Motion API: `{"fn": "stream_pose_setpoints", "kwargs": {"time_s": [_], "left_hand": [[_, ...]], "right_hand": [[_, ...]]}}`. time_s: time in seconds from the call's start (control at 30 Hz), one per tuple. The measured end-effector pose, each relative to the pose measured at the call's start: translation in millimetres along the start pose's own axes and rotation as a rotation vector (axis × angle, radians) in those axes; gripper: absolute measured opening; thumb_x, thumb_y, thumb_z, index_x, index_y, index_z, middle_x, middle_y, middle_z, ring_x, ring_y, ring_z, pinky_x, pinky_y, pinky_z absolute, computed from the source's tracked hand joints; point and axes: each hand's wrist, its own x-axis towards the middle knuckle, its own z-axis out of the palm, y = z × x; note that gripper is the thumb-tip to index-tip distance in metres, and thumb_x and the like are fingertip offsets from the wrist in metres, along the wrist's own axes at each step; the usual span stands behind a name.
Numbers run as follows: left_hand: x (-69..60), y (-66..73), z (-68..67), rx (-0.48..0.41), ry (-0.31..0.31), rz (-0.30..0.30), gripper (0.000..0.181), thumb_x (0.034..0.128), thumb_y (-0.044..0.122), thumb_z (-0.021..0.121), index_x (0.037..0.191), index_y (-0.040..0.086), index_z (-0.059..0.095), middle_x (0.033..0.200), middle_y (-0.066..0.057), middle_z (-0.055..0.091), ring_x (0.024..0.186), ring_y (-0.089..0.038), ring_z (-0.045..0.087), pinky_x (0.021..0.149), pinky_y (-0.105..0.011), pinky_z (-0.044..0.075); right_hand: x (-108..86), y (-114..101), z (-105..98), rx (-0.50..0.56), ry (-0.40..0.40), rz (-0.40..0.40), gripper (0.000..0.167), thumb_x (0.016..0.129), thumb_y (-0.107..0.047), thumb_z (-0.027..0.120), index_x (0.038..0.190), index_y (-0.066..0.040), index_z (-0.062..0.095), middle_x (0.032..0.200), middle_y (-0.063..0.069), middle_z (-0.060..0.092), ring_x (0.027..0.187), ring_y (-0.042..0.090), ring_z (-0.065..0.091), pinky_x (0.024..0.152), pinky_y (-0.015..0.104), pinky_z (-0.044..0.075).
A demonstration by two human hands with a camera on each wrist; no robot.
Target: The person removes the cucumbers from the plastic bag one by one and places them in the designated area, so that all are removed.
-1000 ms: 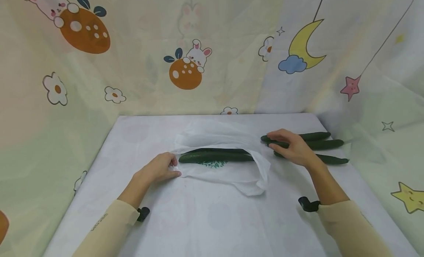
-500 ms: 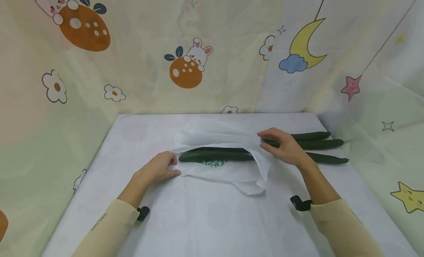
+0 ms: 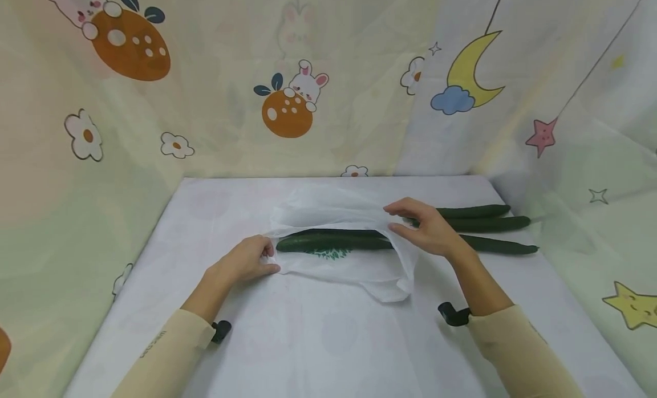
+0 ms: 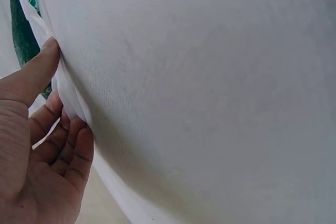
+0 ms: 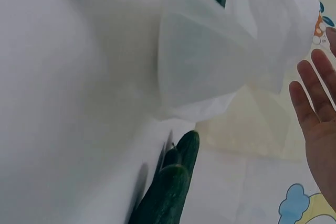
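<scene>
A white plastic bag point(image 3: 328, 276) lies on the table with its mouth spread apart. Inside it dark green cucumbers point(image 3: 333, 242) show over a green leaf print. At the bag's left edge my left hand point(image 3: 245, 258) holds the thin plastic; the left wrist view has thumb and fingertips on the bag's rim point(image 4: 65, 87). My right hand point(image 3: 428, 230) hovers by the bag's right side, fingers apart and nothing in them. In the right wrist view that hand point(image 5: 321, 129) is held open beside the bag. Several loose cucumbers point(image 3: 487, 224) lie behind it, their left ends partly hidden.
A white cloth covers the table point(image 3: 328, 352). Patterned fabric point(image 3: 359, 101) hangs at the back and along both sides. The loose cucumbers lie near the table's right edge.
My right hand has moved left, away from the loose cucumbers and towards the bag. The left hand, the bag and the cucumbers stay where they were.
</scene>
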Motion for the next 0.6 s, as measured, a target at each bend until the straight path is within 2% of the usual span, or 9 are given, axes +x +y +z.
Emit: {"fn": "stream_pose_setpoints", "kwargs": {"time_s": [0.13,0.3,0.6], "left_hand": [[0.0,0.2,1.3,-0.015,0.004,0.01,0.033,0.0854,0.03,0.085,0.097,0.009,0.063,0.093,-0.002,0.06,0.086,-0.017,0.053,0.082,-0.036,0.046],[-1.4,2.4,1.5,-0.023,-0.006,-0.003,0.033,0.0852,0.03,0.085,0.097,0.009,0.063,0.092,-0.002,0.06,0.084,-0.017,0.052,0.081,-0.035,0.045],[-1.1,1.3,-1.2,-0.019,-0.007,-0.02,0.033,0.086,0.032,0.084,0.098,0.009,0.063,0.094,-0.002,0.06,0.086,-0.018,0.053,0.082,-0.036,0.046]], "right_hand": [[9.3,-4.5,4.2,0.01,-0.011,-0.043,0.037,0.093,-0.006,0.075,0.13,-0.012,0.067,0.123,0.012,0.068,0.117,0.026,0.065,0.105,0.032,0.05],[18.8,-7.8,13.5,0.066,-0.025,-0.081,0.038,0.093,-0.003,0.075,0.129,-0.008,0.066,0.124,0.015,0.067,0.118,0.028,0.065,0.105,0.047,0.05],[32.1,-17.0,30.0,0.138,-0.034,-0.1,0.036,0.094,-0.003,0.072,0.129,-0.008,0.066,0.124,0.018,0.066,0.119,0.029,0.064,0.107,0.047,0.049]]}}
